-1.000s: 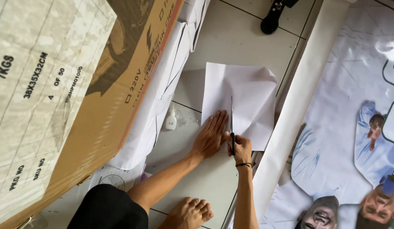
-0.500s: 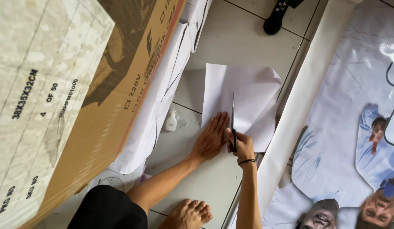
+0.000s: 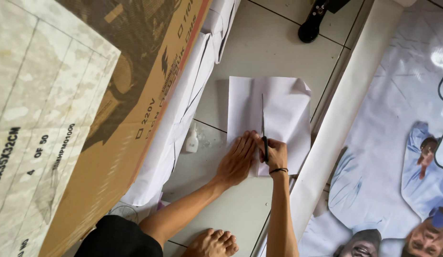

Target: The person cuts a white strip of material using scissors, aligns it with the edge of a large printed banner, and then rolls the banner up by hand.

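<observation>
At the centre of the frame, on the tiled floor (image 3: 274, 43), a white sheet of paper (image 3: 283, 102) lies flat, one upper corner curled up. The left hand (image 3: 236, 159) is spread palm-down on the sheet's lower edge, fingers together and nothing held in its grip. Just beside it, the right hand (image 3: 276, 154) has its grip closed around the dark handles of a pair of scissors (image 3: 263, 126), whose thin blades point up the frame along the middle of the sheet.

Against the pictures from a second and half a second ago, the blades reach a little further up the paper and the two hands sit close together at the lower edge, so the cut appears to be running lengthwise and advancing slowly; whether the blades are apart or together is too fine to tell. The paper itself has not shifted on the floor.

To the left, a small white glue bottle (image 3: 192, 140) stands on the tile, next to a wrapped white bundle (image 3: 183, 119) and a large brown cardboard box (image 3: 88, 109) filling the upper left. A printed banner (image 3: 402, 143) covers the right side. A black object (image 3: 313, 24) lies at the top, and a bare foot (image 3: 214, 242) shows at the bottom.
</observation>
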